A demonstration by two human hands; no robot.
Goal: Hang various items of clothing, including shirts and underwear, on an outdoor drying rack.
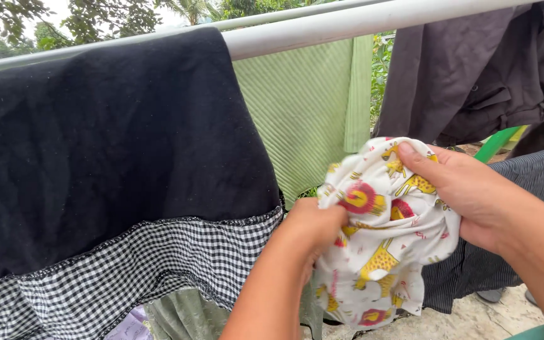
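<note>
Both my hands grip a small white garment point(382, 252) printed with yellow giraffes and red-and-yellow lions. My left hand point(310, 230) is bunched into its left side, fingers buried in the cloth. My right hand point(467, 189) clasps its upper right part, thumb lying across the top. The garment hangs crumpled between them, in front of a white drying rail point(310, 28).
A black cloth point(108, 145) with a black-and-white checked hem point(127, 271) hangs over the rail at left. A green ribbed cloth point(303, 113) hangs behind. A dark grey garment point(473, 75) and a dark striped cloth point(536, 176) hang at right. Trees stand beyond; stone ground lies below.
</note>
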